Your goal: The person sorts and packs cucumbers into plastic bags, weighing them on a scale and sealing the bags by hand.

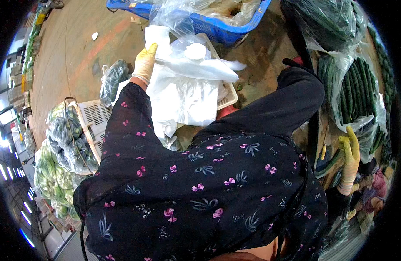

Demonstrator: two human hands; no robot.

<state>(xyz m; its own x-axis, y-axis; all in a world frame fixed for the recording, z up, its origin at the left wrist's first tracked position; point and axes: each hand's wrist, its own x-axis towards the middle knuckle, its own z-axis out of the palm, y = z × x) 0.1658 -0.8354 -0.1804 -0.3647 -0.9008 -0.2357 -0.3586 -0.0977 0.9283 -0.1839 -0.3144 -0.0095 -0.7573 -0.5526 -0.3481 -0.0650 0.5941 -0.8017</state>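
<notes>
My left hand (146,63), in a yellow-stained pale glove, reaches forward, its fingers closed at the edge of a white plastic bag (158,37). Beneath it, a pile of white plastic bags (183,98) covers most of a cream plastic crate (228,98). Out to the right is my right hand (350,154), also gloved, with its fingers stretched out and nothing visible in them. It is nearest a clear plastic bag (361,123) around long dark green cucumbers (352,89). Whether its fingertips touch that bag I cannot tell.
A blue crate (217,30) with clear plastic stands ahead. Another filled bag (326,26) lies at the far right. At left are a small tied bag (114,80), a white crate (94,114) and bagged green vegetables (52,174). Another person (374,187) is at the lower right.
</notes>
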